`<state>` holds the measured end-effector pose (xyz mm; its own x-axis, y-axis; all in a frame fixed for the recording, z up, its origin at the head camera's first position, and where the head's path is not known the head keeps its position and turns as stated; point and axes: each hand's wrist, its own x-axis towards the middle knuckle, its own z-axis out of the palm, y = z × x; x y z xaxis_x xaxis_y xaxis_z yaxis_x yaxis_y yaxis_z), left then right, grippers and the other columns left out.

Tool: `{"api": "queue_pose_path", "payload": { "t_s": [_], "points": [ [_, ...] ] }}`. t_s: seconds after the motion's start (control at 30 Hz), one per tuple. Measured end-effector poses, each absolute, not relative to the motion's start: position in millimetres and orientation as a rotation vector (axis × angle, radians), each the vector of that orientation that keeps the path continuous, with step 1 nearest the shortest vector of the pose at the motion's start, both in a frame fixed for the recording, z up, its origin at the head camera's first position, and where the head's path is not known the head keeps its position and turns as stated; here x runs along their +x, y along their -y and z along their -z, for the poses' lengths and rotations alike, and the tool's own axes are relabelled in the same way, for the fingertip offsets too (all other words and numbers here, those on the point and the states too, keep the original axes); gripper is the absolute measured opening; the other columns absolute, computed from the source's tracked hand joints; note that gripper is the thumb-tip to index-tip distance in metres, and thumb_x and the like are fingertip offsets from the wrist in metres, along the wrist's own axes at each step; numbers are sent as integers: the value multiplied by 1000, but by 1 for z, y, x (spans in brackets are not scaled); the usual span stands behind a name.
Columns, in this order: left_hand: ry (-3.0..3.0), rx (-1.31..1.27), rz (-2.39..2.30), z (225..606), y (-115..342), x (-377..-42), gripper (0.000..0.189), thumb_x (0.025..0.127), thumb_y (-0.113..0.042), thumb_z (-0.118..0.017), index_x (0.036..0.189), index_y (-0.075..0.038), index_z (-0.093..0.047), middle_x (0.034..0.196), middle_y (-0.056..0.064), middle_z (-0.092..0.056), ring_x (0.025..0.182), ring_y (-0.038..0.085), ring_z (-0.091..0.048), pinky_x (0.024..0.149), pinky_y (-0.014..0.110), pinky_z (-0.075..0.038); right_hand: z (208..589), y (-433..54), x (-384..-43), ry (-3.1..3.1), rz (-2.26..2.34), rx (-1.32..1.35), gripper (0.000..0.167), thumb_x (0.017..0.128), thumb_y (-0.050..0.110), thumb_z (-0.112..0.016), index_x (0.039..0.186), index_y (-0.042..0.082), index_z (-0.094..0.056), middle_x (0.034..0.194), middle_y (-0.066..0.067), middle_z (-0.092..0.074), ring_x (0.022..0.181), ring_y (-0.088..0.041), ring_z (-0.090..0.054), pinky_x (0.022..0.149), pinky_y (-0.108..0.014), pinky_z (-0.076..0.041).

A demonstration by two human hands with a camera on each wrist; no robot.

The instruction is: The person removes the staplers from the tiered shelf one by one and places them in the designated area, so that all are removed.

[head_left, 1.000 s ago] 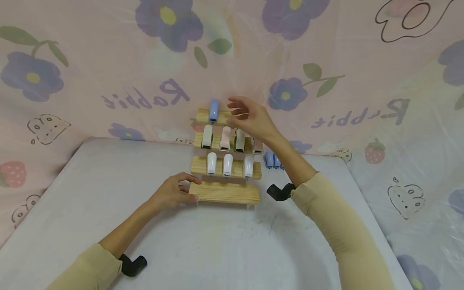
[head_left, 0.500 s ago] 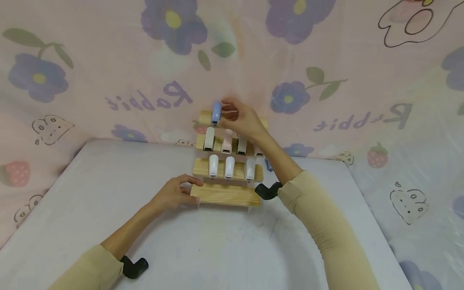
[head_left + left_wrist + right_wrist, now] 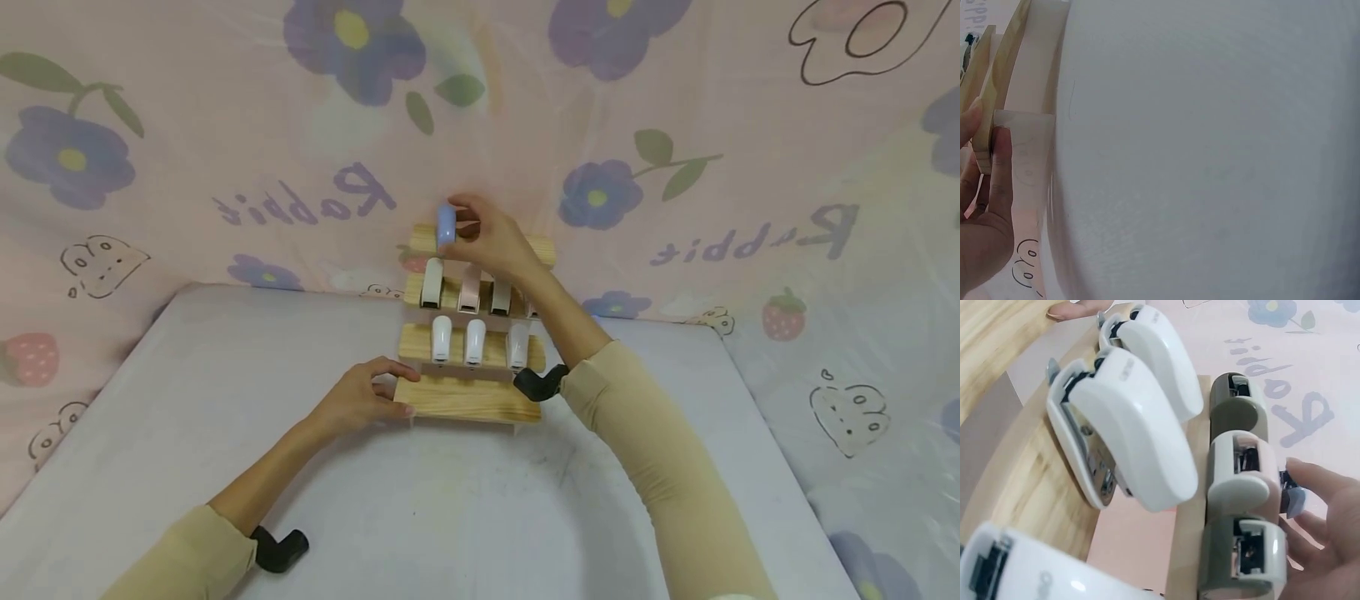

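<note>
First, at left: the person's left hand (image 3: 352,400) gripped the left end of the lowest shelf (image 3: 465,398), plain wood, standing on a white counter (image 3: 480,500). Moving right, three white staplers (image 3: 475,342) sat in a row on the second shelf (image 3: 495,350); on the third shelf (image 3: 451,296), two grey-green staplers (image 3: 432,283) flanked a pink stapler (image 3: 470,292). Above these, a blue stapler (image 3: 446,227) was at the left part of the top shelf (image 3: 542,250), resting or lifted unclear. Just right, the right hand (image 3: 491,242) pinched it between thumb and fingers.
</note>
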<state>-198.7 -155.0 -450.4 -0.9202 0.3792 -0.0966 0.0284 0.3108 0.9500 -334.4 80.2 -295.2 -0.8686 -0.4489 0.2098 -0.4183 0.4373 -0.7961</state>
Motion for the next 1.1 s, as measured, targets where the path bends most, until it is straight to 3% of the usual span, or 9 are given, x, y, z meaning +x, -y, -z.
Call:
{"api": "queue_pose_path", "payload": {
  "t_s": [0.3,0.7,1.1],
  "points": [
    [-2294,355,-1639,449,154,-201,51,77,-15,-87,123,-12,-64,142,13,-51,91,23,-68,77,35,-53,293,-78,-336,-2658,1414,-803,65,86,20,-80,143,15,-50,129,-4,-60,117,-19,-60,96,-31,-47],
    [-2291,352,-1641,452,152,-198,52,78,-14,-86,123,-8,-63,140,14,-54,96,25,-67,78,34,-53,292,-92,-329,-2632,1435,-829,67,87,27,-79,146,22,-49,133,-3,-59,109,-19,-63,92,-33,-50],
    [-2285,362,-1631,449,152,-199,52,77,-14,-87,123,-7,-63,135,14,-58,73,19,-61,67,32,-51,290,-115,-322,-2587,1516,-914,70,88,18,-78,149,14,-45,134,-10,-58,108,-22,-64,92,-32,-51]
  ]
}}
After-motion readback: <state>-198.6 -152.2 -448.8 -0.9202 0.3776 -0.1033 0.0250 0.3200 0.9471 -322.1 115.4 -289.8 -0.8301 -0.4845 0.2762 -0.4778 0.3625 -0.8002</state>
